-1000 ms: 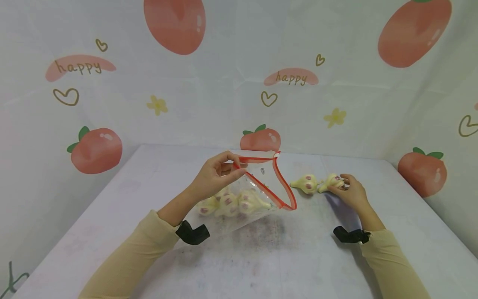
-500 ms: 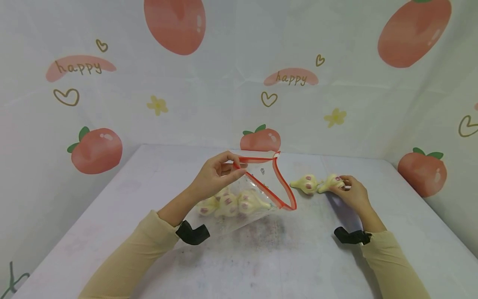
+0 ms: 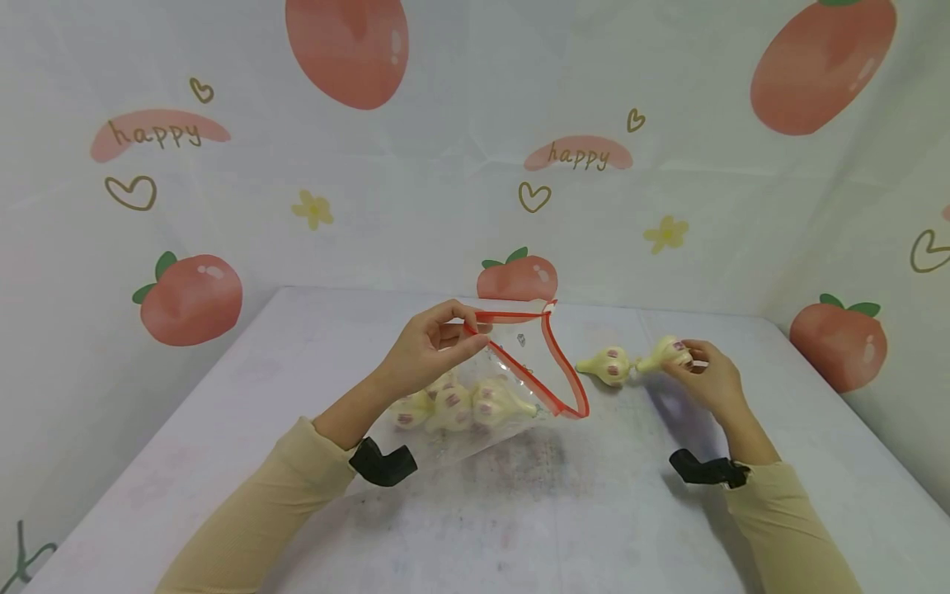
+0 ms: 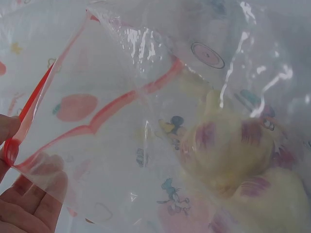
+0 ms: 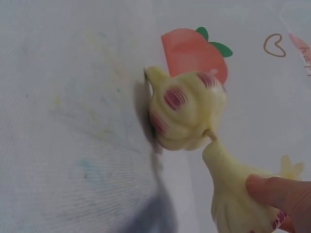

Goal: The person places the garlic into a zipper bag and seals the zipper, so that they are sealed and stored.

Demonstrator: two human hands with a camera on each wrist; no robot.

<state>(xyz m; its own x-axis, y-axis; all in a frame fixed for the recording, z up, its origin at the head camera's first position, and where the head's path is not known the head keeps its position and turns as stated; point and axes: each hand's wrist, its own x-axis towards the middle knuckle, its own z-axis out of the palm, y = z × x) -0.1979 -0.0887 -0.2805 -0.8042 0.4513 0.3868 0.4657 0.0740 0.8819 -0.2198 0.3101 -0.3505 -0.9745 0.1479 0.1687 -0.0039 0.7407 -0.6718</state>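
Note:
My left hand (image 3: 434,346) pinches the rim of a clear zip bag (image 4: 131,170) edged in red, whose mouth gapes toward the right. Several pale yellow garlic bulbs (image 3: 453,406) with purple streaks lie inside it, seen through the plastic. Over on the right, my right hand (image 3: 708,379) holds another garlic bulb (image 5: 238,194) between thumb and fingers, its stem pointing left. That stem overlaps the root end of a second loose garlic bulb (image 5: 187,109), which lies on the table. The far side of the held bulb is hidden by fingers.
The white table (image 3: 475,528) has faint smudges near the front. Behind it hangs a white cloth (image 3: 416,190) printed with red fruit, hearts and flowers. Black wrist straps (image 3: 383,463) stick out beside both sleeves.
The right hand has lifted its garlic bulb slightly and shifted a little to the right. The left hand, the bag and the loose bulb stay put.

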